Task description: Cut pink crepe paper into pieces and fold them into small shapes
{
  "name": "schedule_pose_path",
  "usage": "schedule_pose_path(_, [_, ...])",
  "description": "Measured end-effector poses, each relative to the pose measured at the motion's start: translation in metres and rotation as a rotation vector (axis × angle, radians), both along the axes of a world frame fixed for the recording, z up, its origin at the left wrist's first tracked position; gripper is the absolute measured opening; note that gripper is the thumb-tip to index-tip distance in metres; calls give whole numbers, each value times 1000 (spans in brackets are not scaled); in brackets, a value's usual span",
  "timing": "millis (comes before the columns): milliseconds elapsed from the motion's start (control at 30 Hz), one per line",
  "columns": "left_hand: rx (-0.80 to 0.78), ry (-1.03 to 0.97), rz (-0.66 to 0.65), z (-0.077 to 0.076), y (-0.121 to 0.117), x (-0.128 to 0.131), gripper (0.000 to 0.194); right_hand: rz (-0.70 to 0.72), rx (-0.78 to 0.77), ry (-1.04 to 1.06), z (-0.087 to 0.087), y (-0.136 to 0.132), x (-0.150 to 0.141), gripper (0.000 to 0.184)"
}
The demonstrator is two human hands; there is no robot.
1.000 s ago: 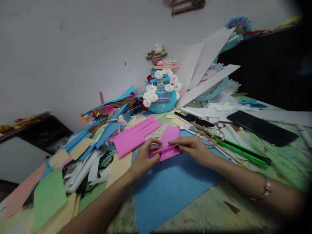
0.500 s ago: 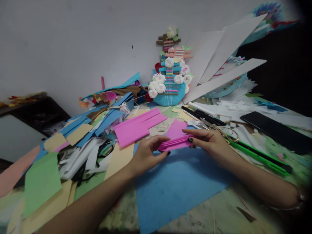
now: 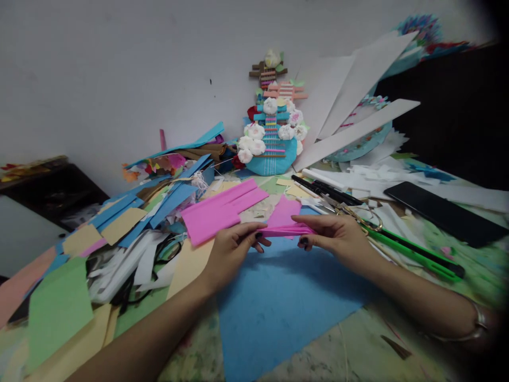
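Observation:
Between my two hands a narrow strip of folded pink paper (image 3: pixel 284 230) is held level, its layers stacked edge-on. My left hand (image 3: pixel 234 246) pinches its left end between thumb and fingers. At the other end my right hand (image 3: pixel 338 237) grips it, thumb below and fingers above. Under the hands lies a blue paper sheet (image 3: pixel 286 307). Just behind the strip is a loose pink piece (image 3: pixel 283 210), and a larger pink folded sheet (image 3: pixel 218 215) rests to the left of it.
A green cutter (image 3: pixel 417 252), scissors (image 3: pixel 369 217) and black pens (image 3: pixel 338 193) lie at right, near a black phone (image 3: pixel 445 212). Paper scraps, including a green sheet (image 3: pixel 59 307), cover the left. A blue paper guitar (image 3: pixel 274 151) with white flowers leans against the wall.
The folded strip has been turned so its thin edge faces me. My left thumb has shifted up onto its end. The camera view has moved slightly.

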State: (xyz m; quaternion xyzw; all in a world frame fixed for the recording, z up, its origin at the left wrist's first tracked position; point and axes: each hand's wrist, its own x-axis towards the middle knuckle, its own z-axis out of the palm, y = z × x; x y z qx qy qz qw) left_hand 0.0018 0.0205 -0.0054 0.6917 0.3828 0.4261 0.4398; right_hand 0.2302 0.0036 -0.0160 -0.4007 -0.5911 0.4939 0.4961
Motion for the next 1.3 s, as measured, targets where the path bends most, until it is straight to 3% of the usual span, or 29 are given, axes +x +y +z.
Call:
schedule_pose_path(200, [-118, -56, -44, 2, 1, 2, 24, -11, 35, 105, 2, 0, 0, 27])
schedule_pose_path(400, [-120, -72, -80, 1, 2, 2, 27, 2, 53, 106, -1, 0, 1, 25])
schedule_pose_path(667, [-78, -17, -41, -4, 5, 3, 25, -50, 300, -182, -6, -2, -1, 30])
schedule_pose_path(967, [53, 134, -12, -7, 0, 8, 31, -212, 505, -595, -17, 2, -1, 43])
schedule_pose_path(1300, [99, 220, -48, -11, 2, 6, 31, -166, 523, -652, -15, -1, -3, 49])
